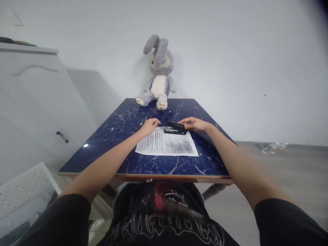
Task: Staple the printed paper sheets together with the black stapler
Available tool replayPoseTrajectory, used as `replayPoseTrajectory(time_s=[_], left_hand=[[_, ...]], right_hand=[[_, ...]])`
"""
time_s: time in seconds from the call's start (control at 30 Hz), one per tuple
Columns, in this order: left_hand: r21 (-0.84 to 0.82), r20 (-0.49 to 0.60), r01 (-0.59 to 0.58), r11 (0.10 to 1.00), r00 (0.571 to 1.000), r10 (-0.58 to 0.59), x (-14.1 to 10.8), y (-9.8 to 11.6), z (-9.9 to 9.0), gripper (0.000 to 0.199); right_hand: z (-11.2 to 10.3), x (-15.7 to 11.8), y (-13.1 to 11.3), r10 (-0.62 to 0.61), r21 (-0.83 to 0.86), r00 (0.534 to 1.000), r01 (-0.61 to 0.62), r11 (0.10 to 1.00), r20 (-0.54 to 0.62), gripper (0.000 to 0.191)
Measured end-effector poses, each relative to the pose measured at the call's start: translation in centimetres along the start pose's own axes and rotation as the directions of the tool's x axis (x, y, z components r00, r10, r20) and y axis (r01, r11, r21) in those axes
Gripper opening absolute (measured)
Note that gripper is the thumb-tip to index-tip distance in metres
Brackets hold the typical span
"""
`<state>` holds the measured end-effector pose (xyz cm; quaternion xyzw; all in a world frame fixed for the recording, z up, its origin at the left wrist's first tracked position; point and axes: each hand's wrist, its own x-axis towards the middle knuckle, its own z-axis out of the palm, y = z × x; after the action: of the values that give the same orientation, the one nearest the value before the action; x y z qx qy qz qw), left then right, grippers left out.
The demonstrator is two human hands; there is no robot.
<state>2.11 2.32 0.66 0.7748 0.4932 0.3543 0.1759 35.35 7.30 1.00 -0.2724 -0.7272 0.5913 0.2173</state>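
Note:
A printed paper sheet (166, 143) lies on the dark blue marbled table (102, 150). Over its upper right part is a black stapler (176, 128) with an orange mark at its rear end, its top arm raised from the base at the left. My right hand (192, 123) is closed on the stapler's rear end. At the sheet's upper left edge rests my left hand (150, 126), its fingers curled together; whatever is between them, if anything, is too small to make out.
A grey plush rabbit (160, 78) sits at the table's far edge against the wall. White cabinets (33, 89) stand at the left, above a white perforated basket (28, 191). Clear plastic (274, 147) lies on the floor at right.

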Motion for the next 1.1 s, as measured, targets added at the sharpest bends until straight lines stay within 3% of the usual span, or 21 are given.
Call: replayPoseTrajectory(time_s=[0.13, 0.27, 0.5, 0.9, 1.1], left_hand=[[0.012, -0.04, 0.033, 0.999, 0.999, -0.032, 0.2, 0.2, -0.3, 0.032], [-0.034, -0.003, 0.04, 0.999, 0.999, -0.04, 0.1, 0.6, -0.5, 0.03], [-0.072, 0.05, -0.028, 0.997, 0.998, 0.032, -0.4, 1.0, -0.2, 0.021], [-0.155, 0.02, -0.128, 0.98, 0.991, 0.133, -0.5, 2.0, 1.4, 0.017], [-0.086, 0.075, -0.151, 0.985, 0.985, 0.158, -0.5, 2.3, 0.6, 0.016]], right_hand=[[0.4, 0.0, -0.3, -0.006, -0.079, 0.998, 0.0, 0.997, -0.066, 0.055], [1.1, 0.0, -1.0, -0.066, -0.115, 0.995, 0.058, 0.992, -0.069, 0.053], [1.4, 0.0, -1.1, -0.082, -0.075, 0.997, 0.082, 0.994, -0.004, 0.053], [1.8, 0.3, -1.6, -0.085, -0.151, 0.996, 0.087, 0.985, 0.023, 0.052], [1.8, 0.3, -1.7, -0.09, -0.173, 0.995, 0.097, 0.98, 0.043, 0.053]])
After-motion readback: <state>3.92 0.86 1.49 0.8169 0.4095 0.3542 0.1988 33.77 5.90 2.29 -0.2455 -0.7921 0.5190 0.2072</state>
